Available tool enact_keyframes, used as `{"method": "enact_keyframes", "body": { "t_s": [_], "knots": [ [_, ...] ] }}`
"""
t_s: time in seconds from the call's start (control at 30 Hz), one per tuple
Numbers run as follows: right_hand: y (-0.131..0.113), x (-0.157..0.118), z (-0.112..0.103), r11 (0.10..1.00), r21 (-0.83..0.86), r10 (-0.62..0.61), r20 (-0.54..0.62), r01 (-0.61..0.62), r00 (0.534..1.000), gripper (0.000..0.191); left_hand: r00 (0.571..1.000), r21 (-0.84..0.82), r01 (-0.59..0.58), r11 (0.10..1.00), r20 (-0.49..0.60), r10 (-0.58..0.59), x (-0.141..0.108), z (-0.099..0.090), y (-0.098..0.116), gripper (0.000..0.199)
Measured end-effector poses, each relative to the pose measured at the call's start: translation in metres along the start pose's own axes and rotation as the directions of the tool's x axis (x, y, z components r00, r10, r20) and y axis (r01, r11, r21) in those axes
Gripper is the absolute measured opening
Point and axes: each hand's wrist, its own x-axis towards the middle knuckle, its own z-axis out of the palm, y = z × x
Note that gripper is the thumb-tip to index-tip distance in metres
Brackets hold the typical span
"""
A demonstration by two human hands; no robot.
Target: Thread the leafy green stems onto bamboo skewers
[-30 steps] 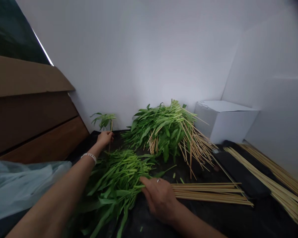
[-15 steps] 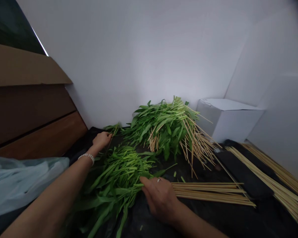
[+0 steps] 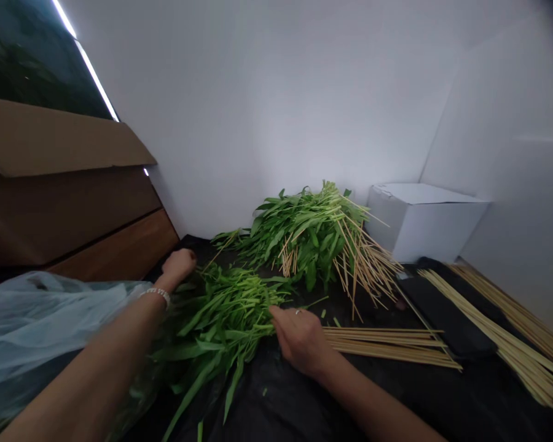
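Observation:
My right hand (image 3: pixel 301 341), with a ring on it, pinches the stem ends of leafy greens that look like water spinach, at the right edge of a loose heap (image 3: pixel 233 307). At the left, my left hand (image 3: pixel 179 267) has curled fingers and a beaded bracelet at the wrist; nothing shows in it. Just beyond it lies a thin stick (image 3: pixel 219 250) with greens at its far end, apart from the fingers. By the wall is a pile of greens (image 3: pixel 311 215) with thin sticks (image 3: pixel 366 261) fanning out to the right.
Loose sticks (image 3: pixel 391 347) lie right of my right hand, with more stick bundles (image 3: pixel 493 328) farther right beside a dark flat object (image 3: pixel 456 319). A white box (image 3: pixel 424 221) stands against the wall. At left are a cardboard box (image 3: pixel 59 202) and a clear plastic bag (image 3: pixel 50 325).
My left hand has let go of the stick with greens and drawn back left. The stick now lies near the back pile. My right hand keeps its pinch at the heap's edge.

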Motion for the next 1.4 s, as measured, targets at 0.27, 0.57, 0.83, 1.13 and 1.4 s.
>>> {"method": "enact_keyframes", "body": {
  "t_s": [0.27,0.57,0.83,1.13,1.4],
  "knots": [
    [0.021,0.009,-0.008,0.977,-0.073,0.208,0.125,-0.201,0.97,0.02,0.776,-0.176,-0.408,0.896,-0.583,0.239,-0.052,-0.089,0.058,0.069],
    [0.06,0.022,-0.05,0.86,0.046,0.422,0.499,-0.509,0.757,0.013,0.89,-0.839,-0.208,0.502,0.05,0.453,-0.169,-0.046,0.1,0.035],
    [0.053,0.019,-0.057,0.914,-0.225,0.394,0.689,-0.338,0.608,0.015,0.848,-0.926,-0.013,0.376,0.19,0.495,-0.188,0.033,0.108,0.032],
    [0.045,0.018,-0.054,0.932,-0.292,0.362,0.726,-0.215,0.585,0.023,0.838,-0.941,0.194,0.277,0.305,0.452,-0.196,0.052,0.09,0.038],
    [0.039,0.018,-0.054,0.931,-0.328,0.357,0.72,-0.162,0.595,0.023,0.839,-0.936,0.319,0.147,0.351,0.416,-0.204,0.048,0.1,0.025]
  ]
}}
